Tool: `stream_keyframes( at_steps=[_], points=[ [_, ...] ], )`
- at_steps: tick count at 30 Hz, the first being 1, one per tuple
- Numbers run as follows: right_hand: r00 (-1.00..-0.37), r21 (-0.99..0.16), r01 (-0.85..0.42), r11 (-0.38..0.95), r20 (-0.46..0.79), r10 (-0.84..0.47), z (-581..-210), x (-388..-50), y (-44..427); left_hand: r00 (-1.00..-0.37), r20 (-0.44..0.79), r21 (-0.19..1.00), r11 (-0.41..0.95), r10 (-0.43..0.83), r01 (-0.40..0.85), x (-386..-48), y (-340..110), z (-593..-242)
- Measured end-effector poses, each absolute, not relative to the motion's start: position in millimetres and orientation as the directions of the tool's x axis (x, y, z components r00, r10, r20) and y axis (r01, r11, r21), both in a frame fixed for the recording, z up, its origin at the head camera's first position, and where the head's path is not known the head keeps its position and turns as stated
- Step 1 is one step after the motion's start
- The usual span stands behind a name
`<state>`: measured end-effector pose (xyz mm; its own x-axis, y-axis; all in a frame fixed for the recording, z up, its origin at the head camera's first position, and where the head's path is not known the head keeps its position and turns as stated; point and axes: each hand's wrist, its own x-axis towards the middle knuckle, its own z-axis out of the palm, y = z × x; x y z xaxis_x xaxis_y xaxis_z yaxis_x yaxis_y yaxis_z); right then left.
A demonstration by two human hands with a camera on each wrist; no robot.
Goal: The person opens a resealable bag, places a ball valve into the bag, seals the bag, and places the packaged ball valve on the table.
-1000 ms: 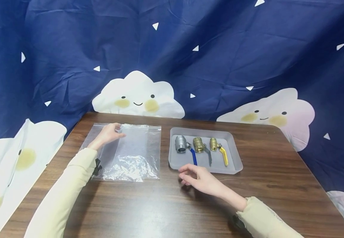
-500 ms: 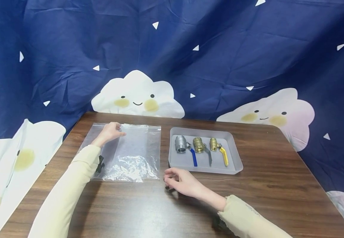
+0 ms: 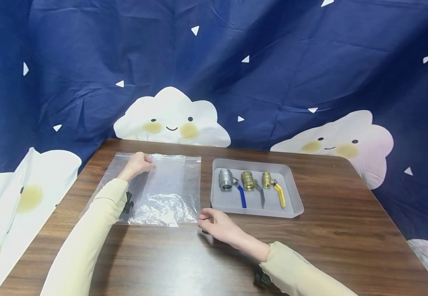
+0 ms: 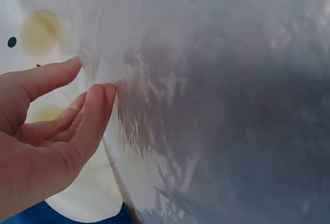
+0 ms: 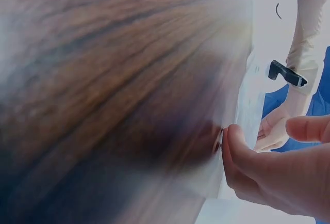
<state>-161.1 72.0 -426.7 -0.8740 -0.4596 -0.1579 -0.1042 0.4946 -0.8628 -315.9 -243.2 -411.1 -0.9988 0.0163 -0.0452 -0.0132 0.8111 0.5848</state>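
A clear zip bag [image 3: 173,176] lies flat on the left of the table. My left hand [image 3: 139,165] is over its upper part, near the zip edge; in the left wrist view thumb and fingertips stand apart beside the plastic film [image 4: 206,110]. Close to the bag's lower right corner is my right hand [image 3: 219,226], its fingers bent loosely and its thumb apart, low over the wood. Whether those fingertips touch the bag, I cannot tell. Three ball valves sit in a tray: silver with a blue lever [image 3: 225,180], brass with a grey lever [image 3: 248,181], smaller brass with a yellow lever [image 3: 266,180].
The pale plastic tray [image 3: 296,205] stands right of the bag, beyond my right hand. A brown wooden table [image 3: 332,230] carries everything. Behind it hangs a dark blue curtain [image 3: 273,82] with cloud prints.
My right hand has moved left, from in front of the tray to the bag's lower right corner. My left hand has stayed at the bag's upper part, shifting only slightly. The valves have not moved.
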Motion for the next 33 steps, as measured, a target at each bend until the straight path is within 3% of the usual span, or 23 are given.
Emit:
stream_keyframes(
  at_steps=[6, 13, 28, 33],
  points=[
    [-0.837, -0.948, 0.119, 0.294, -0.255, -0.485, -430, -164, 68, -0.996, -0.092, 0.616, 0.785, -0.007, -0.062, -314, -242, -411],
    [-0.793, -0.942, 0.295, 0.163, -0.336, -0.507, -430, -163, 64, -0.989, -0.145, 0.696, 0.710, -0.012, -0.110, -310, -242, -411],
    [-0.794, -0.942, 0.318, 0.107, -0.326, -0.512, -436, -161, 52, -0.957, -0.270, 0.780, 0.607, 0.102, -0.155, -304, -245, -405],
    [-0.793, -0.947, 0.298, 0.120, -0.316, -0.521, -438, -159, 53, -0.957, -0.282, 0.755, 0.631, 0.066, -0.179, -305, -242, -406]
  ],
)
